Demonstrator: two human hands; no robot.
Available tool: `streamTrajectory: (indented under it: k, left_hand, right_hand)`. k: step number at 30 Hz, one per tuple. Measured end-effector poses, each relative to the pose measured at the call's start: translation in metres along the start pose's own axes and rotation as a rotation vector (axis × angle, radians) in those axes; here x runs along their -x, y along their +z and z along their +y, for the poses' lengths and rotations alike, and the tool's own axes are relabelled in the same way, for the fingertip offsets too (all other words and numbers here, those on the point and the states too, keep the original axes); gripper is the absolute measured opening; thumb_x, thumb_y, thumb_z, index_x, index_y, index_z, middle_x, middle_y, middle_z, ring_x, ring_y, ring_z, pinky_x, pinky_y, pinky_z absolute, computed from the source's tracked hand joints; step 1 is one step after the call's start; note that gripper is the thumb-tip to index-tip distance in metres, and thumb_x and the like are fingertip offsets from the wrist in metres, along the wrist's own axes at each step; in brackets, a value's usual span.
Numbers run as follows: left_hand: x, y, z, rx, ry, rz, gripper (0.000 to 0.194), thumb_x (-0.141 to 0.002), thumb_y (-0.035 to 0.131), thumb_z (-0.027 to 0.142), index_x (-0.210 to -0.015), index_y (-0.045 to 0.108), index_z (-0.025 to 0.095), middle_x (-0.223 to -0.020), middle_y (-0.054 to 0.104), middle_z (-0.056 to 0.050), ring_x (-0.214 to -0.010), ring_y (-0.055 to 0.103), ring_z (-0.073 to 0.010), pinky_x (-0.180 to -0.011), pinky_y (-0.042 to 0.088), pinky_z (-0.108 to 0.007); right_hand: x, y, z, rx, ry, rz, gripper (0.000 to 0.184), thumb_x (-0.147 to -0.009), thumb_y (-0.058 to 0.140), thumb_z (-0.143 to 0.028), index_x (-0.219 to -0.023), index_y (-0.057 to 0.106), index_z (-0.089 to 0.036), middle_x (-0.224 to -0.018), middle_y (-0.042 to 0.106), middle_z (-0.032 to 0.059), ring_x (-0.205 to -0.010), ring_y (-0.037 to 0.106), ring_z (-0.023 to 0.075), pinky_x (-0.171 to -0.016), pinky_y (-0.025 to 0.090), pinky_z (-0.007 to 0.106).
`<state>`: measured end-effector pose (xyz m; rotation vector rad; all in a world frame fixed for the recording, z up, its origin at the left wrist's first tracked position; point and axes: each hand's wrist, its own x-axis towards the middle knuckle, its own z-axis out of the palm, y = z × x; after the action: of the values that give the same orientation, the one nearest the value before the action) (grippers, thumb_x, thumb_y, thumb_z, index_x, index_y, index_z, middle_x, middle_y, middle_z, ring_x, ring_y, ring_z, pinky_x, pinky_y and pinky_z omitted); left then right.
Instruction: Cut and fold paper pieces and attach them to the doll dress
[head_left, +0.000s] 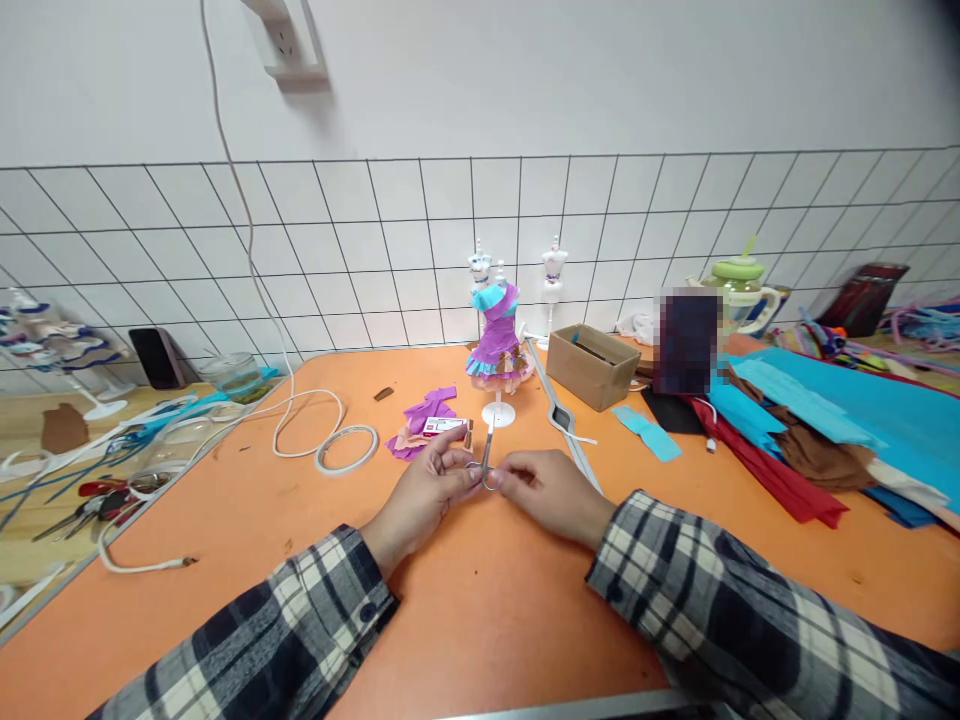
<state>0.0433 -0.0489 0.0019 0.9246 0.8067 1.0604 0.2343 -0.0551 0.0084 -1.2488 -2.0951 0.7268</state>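
Note:
A small pair of metal scissors (pixel 488 450) points away from me over the orange table, blades up front and finger loops toward me. My left hand (pixel 429 490) pinches the left loop between thumb and fingers. At the other loop, my right hand (pixel 546 492) has its thumb and fingertips closed. Just beyond the scissors, a mini dress form (pixel 498 413) on a white stand wears a purple and blue ruffled crepe-paper dress (pixel 499 335). Purple paper scraps (pixel 431 408) and a small white-and-red box (pixel 444 427) lie beyond my left hand.
A roll of white tape (pixel 346 471) and a white cable (pixel 279 430) lie left. Behind my right hand are a cardboard box (pixel 589 375), a grey strap (pixel 562 418) and blue paper pieces (pixel 651 436). Coloured paper sheets (pixel 817 480) spread across the right side.

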Motion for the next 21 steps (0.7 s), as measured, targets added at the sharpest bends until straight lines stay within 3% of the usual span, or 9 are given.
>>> streamTrajectory:
  k: [3, 7, 10, 13, 15, 17, 21]
  left_hand:
    - [0.001, 0.001, 0.0, -0.068, 0.027, 0.011, 0.072, -0.062, 0.084, 0.015, -0.127, 0.051, 0.019, -0.077, 0.063, 0.004, -0.071, 0.065, -0.0109, -0.075, 0.052, -0.026]
    - [-0.002, -0.004, 0.003, -0.205, 0.097, 0.066, 0.07, -0.063, 0.082, 0.017, -0.127, 0.053, 0.019, -0.076, 0.061, 0.004, -0.068, 0.064, -0.0106, -0.073, 0.053, -0.027]
    - [-0.005, -0.009, 0.006, -0.342, 0.146, 0.089, 0.07, -0.064, 0.08, 0.018, -0.128, 0.052, 0.018, -0.076, 0.059, 0.005, -0.064, 0.062, -0.0102, -0.071, 0.053, -0.028]
    - [-0.007, -0.011, 0.008, -0.449, 0.179, 0.081, 0.069, -0.066, 0.078, 0.019, -0.129, 0.051, 0.017, -0.076, 0.06, 0.004, -0.063, 0.062, -0.0104, -0.069, 0.052, -0.027]
    - [-0.006, -0.009, 0.008, -0.515, 0.196, 0.064, 0.068, -0.067, 0.077, 0.019, -0.13, 0.05, 0.017, -0.076, 0.061, 0.003, -0.065, 0.063, -0.0114, -0.069, 0.051, -0.027]
    - [-0.005, -0.007, 0.009, -0.571, 0.201, 0.045, 0.067, -0.068, 0.076, 0.019, -0.129, 0.049, 0.016, -0.076, 0.062, 0.002, -0.067, 0.064, -0.0126, -0.069, 0.05, -0.026]
    - [-0.002, -0.003, 0.008, -0.605, 0.193, 0.013, 0.066, -0.068, 0.075, 0.019, -0.128, 0.049, 0.015, -0.075, 0.063, 0.001, -0.068, 0.065, -0.0139, -0.068, 0.05, -0.027]
  right_hand:
    - [0.001, 0.009, 0.0, -0.023, -0.011, -0.02, 0.032, -0.092, 0.049, -0.037, -0.067, 0.06, -0.019, -0.061, 0.059, -0.0016, -0.06, 0.051, 0.0121, -0.056, 0.032, 0.024]
    - [-0.001, -0.006, 0.01, 0.03, -0.038, -0.007, 0.029, -0.091, 0.048, -0.027, -0.065, 0.057, -0.018, -0.062, 0.057, -0.0017, -0.063, 0.051, 0.0122, -0.058, 0.031, 0.024]
    - [-0.001, -0.013, 0.016, 0.098, -0.058, -0.049, 0.027, -0.091, 0.05, -0.03, -0.069, 0.063, -0.019, -0.068, 0.061, -0.0006, -0.065, 0.053, 0.0126, -0.06, 0.033, 0.025]
    - [0.0, -0.013, 0.017, 0.088, -0.065, 0.04, 0.021, -0.088, 0.057, -0.036, -0.096, 0.069, -0.021, -0.086, 0.067, 0.0024, -0.074, 0.057, 0.0145, -0.065, 0.039, 0.026]
    - [0.001, -0.014, 0.018, 0.017, -0.072, 0.166, 0.037, -0.087, 0.059, -0.037, -0.121, 0.061, -0.022, -0.102, 0.067, 0.0055, -0.082, 0.059, 0.0161, -0.069, 0.043, 0.028]
    - [0.0, -0.015, 0.018, -0.032, -0.108, 0.244, 0.044, -0.086, 0.06, -0.035, -0.128, 0.055, -0.023, -0.109, 0.067, 0.0071, -0.088, 0.06, 0.0177, -0.069, 0.046, 0.028]
    - [-0.001, -0.019, 0.019, 0.007, -0.22, 0.27, 0.015, -0.085, 0.063, -0.029, -0.098, 0.069, -0.023, -0.101, 0.071, 0.005, -0.094, 0.062, 0.0192, -0.074, 0.047, 0.029]
